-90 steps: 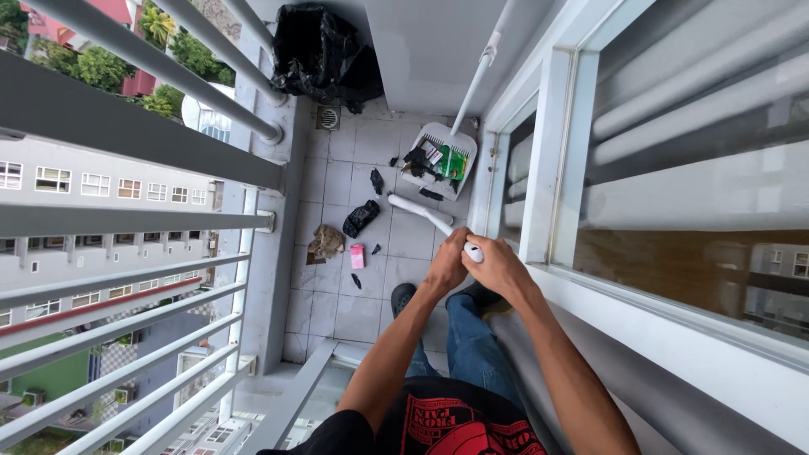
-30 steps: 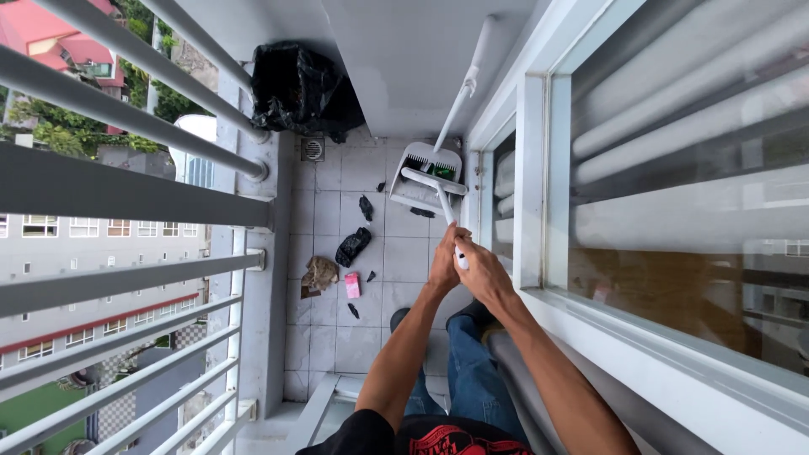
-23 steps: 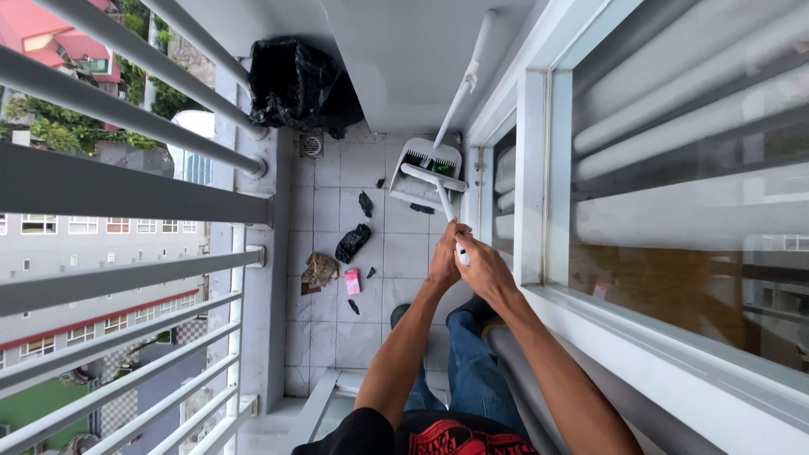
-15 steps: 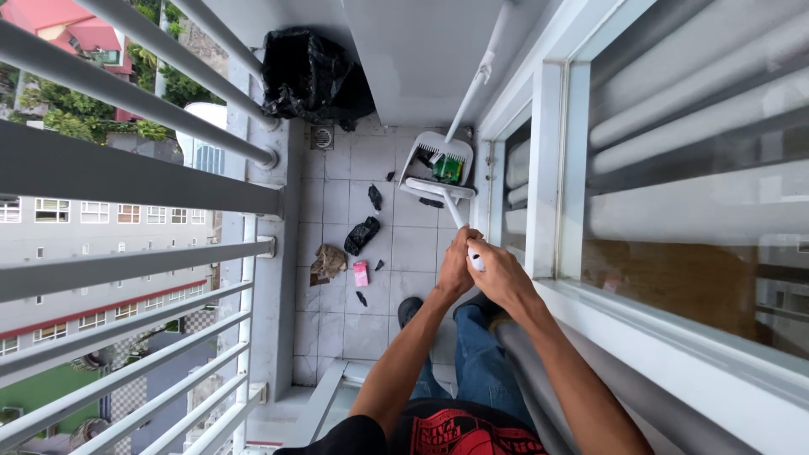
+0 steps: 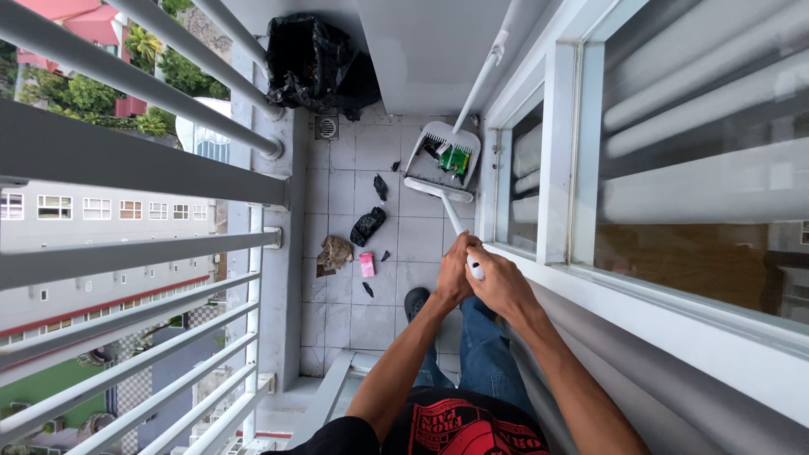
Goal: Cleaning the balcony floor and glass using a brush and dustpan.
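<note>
The white broom [image 5: 453,221] runs straight out ahead of the hands, long axis pointing away from the person and down to the tiled floor [image 5: 371,316], where its head sits right at the mouth of the white dustpan [image 5: 444,152] (already got some green and dark scraps in it). Both hands are wrapped tight around the top of the stick: left hand [image 5: 452,274] a bit lower and further forward, so nearer the broom head, right hand [image 5: 499,285] capping the end. Ahead and to the left of the hands lie loose bits: a black wad [image 5: 367,225], a brownish clump [image 5: 336,252], a small pink packet [image 5: 367,264]. Railing [image 5: 143,253] further left, window [image 5: 674,168] right.
</note>
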